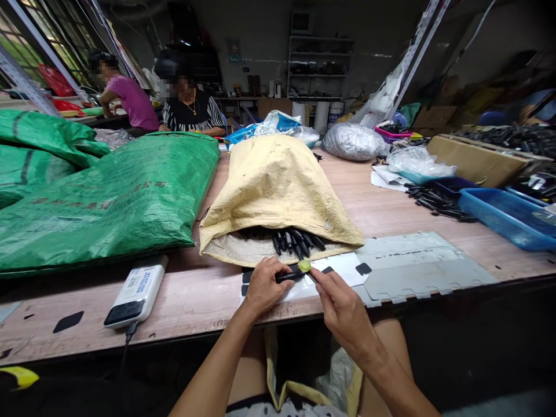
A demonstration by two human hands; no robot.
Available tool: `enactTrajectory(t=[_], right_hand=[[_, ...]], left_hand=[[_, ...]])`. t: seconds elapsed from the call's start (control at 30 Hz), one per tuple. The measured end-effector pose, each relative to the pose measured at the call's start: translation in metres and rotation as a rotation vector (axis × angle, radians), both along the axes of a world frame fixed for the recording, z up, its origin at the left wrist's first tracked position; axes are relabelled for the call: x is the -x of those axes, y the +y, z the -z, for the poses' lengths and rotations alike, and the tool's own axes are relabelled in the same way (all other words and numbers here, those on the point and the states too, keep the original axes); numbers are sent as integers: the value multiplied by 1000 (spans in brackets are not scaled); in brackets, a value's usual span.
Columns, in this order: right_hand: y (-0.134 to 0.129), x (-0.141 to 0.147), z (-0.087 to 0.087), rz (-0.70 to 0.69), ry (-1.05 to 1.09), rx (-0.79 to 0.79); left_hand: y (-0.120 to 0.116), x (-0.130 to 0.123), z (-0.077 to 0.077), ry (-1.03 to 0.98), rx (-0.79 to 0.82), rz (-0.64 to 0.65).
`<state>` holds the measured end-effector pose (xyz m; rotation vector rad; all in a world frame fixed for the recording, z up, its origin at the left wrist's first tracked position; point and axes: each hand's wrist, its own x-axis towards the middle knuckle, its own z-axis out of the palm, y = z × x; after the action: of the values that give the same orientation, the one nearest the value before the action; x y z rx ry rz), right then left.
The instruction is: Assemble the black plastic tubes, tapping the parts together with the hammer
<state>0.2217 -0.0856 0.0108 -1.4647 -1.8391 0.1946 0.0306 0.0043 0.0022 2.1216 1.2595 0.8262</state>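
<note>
My left hand (266,285) is closed around a black pen-shaped piece (289,274), which lies low over the white sheet (343,267) near the table's front edge. A pinch of my right hand (341,304) holds a small thing with a round yellow-green end (304,266), and that end meets the right tip of the black piece. The rest of the small thing is mostly hidden by my fingers. Just beyond my hands, a beige woven sack (282,191) lies with its mouth towards me. Several black pen-shaped pieces (295,240) show inside the mouth.
A green woven sack (108,197) lies at the left, with a white power bank (138,291) and its cable in front. To the right are a grey board (428,263), loose black pieces (438,202) and a blue tray (506,214). Two people sit beyond the table.
</note>
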Motion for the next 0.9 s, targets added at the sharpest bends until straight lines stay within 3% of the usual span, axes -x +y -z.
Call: enactTrajectory(t=[0.23,0.5,0.9], right_hand=[[5,-11,2,35,59,6],[21,-44,17,174,-279,-1],[24,-35,21,257,-290,-66]], left_hand=[[0,1,-1,5,-14,16],[0,3,-1,-54,8,19],[0,3,-1,-48,9,28]])
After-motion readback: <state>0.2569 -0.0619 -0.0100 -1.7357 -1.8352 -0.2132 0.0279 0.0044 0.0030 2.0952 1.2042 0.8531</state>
